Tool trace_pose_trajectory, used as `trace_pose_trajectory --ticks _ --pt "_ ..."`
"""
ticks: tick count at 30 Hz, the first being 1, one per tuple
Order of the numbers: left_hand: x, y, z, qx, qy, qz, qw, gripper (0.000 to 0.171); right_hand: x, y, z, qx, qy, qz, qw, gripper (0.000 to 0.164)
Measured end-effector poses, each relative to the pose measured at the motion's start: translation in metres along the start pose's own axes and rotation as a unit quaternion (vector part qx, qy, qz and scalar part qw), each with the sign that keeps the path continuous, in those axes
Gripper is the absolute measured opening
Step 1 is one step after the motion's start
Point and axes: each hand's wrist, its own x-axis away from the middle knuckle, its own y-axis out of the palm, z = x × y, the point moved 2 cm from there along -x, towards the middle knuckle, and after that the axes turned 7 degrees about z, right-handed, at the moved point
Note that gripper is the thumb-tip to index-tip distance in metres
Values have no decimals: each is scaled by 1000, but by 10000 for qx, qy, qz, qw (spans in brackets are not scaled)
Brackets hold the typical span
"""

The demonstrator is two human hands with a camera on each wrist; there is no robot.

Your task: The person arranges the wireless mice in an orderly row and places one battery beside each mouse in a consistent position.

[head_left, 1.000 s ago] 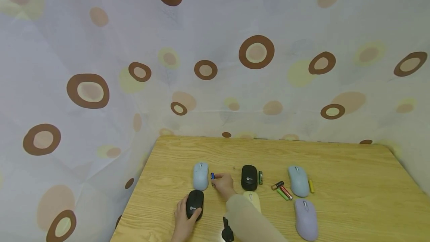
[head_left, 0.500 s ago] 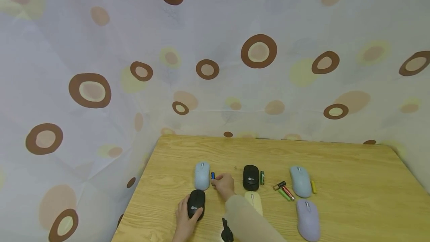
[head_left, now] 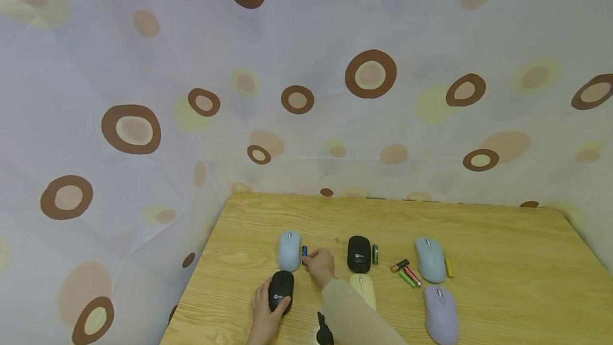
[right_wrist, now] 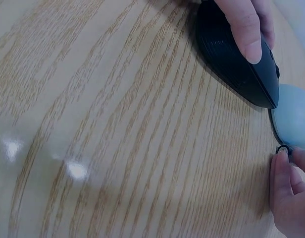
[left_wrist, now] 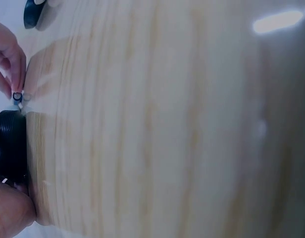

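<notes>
My left hand [head_left: 265,312] grips a black mouse [head_left: 281,290] on the table, thumb on one side and fingers on the other. Just beyond it, a light blue mouse [head_left: 289,251] lies with its near end by the black one. My right hand [head_left: 322,266] pinches a blue battery [head_left: 304,251] beside the light blue mouse's right edge. From the right wrist view, the end of the battery [right_wrist: 283,148] shows between thumb and finger, close to the light blue mouse [right_wrist: 295,116]. Fingertips hide the battery's lower part in the head view.
Right of my right hand lie another black mouse [head_left: 359,254] with a green battery [head_left: 375,254], and a yellow mouse [head_left: 362,287] partly behind the sleeve. Farther right are several loose batteries [head_left: 408,276], a blue-grey mouse [head_left: 430,261], a yellow battery [head_left: 448,268] and a lilac mouse [head_left: 441,314].
The head view has shifted slightly, so everything sits a little farther right. Both hands keep their holds, and the blue battery stays beside the light blue mouse.
</notes>
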Motion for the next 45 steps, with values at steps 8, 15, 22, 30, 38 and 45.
trace_pose_trajectory --ticks 8,15,22,30,38,45 --pt "-1 -2 2 -1 42 -13 10000 66 -1 -1 0 22 -51 34 10000 9" --pt "-4 -4 -1 11 -137 -99 9999 69 0 -22 -20 305 -695 -261 9968 17" --pt "-6 -4 -3 90 -211 -230 9995 71 -8 -71 -31 931 -1771 -836 9762 18" --pt "-6 -4 1 124 -202 -229 9995 71 -16 -129 -17 1587 -2844 -867 9415 17" --pt "-4 -4 4 20 -379 -347 9987 73 -19 -172 23 2796 -2735 -366 9196 28" --pt "-3 -1 7 -40 -344 -366 9987 72 -16 -197 43 3069 -2738 -106 9115 27"
